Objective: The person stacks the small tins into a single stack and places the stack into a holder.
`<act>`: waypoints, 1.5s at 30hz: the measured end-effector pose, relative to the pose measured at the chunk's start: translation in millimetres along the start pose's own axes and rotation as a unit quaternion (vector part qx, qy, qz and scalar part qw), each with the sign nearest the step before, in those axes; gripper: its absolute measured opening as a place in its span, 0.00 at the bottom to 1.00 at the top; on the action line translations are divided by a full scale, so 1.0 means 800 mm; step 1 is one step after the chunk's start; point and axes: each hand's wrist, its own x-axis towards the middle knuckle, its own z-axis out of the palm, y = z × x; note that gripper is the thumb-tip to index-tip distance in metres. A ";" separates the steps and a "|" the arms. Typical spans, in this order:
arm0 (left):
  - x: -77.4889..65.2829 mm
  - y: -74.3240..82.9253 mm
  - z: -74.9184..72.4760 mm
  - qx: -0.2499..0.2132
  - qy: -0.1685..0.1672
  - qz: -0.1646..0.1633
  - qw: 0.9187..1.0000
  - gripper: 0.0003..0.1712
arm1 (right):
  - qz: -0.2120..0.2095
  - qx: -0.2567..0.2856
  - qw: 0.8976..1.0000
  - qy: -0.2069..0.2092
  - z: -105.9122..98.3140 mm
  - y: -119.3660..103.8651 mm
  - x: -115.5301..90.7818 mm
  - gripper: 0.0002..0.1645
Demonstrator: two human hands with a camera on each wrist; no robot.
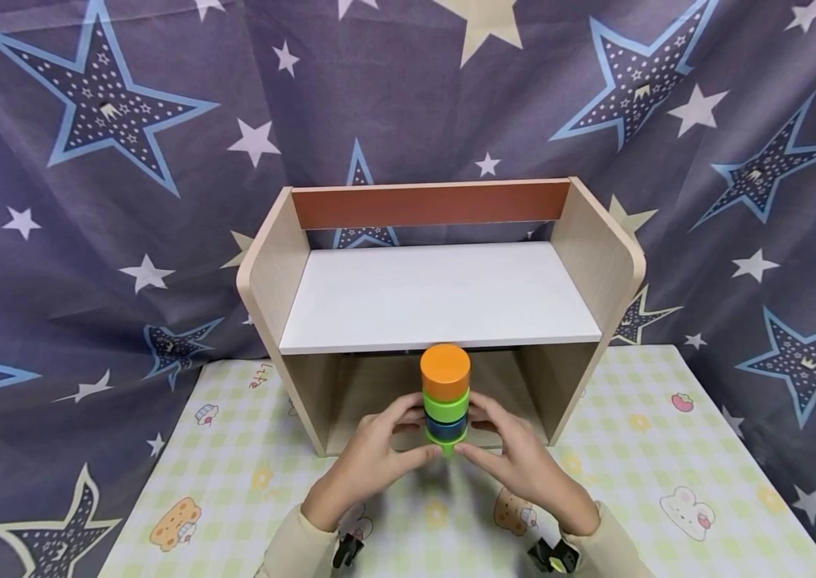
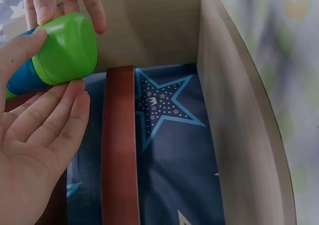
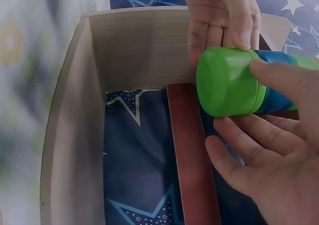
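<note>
A stacked cylindrical container [image 1: 446, 377] stands upright in the head view, with an orange top, then green and dark blue bands and a green base. My left hand [image 1: 377, 451] grips it from the left, and my right hand [image 1: 519, 460] from the right. Both thumbs press its near side low down while the fingers reach around behind. In the left wrist view the container's rounded green base [image 2: 70, 50] shows between the hands; the right wrist view also shows this green base [image 3: 230, 81] beside the blue band. The container overlaps the shelf unit's front opening.
Behind the hands stands a wooden shelf unit [image 1: 599, 297] with a white upper shelf [image 1: 440, 297], a red-brown back rail [image 1: 431, 205] and a lower compartment. It rests on a table with a green checked cloth [image 1: 625, 457]. A dark starry curtain [image 1: 422, 104] hangs behind.
</note>
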 end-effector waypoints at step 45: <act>0.027 0.053 -0.031 0.056 0.040 0.097 0.993 0.39 | -0.050 0.022 0.998 0.040 -0.038 -0.046 0.033 0.42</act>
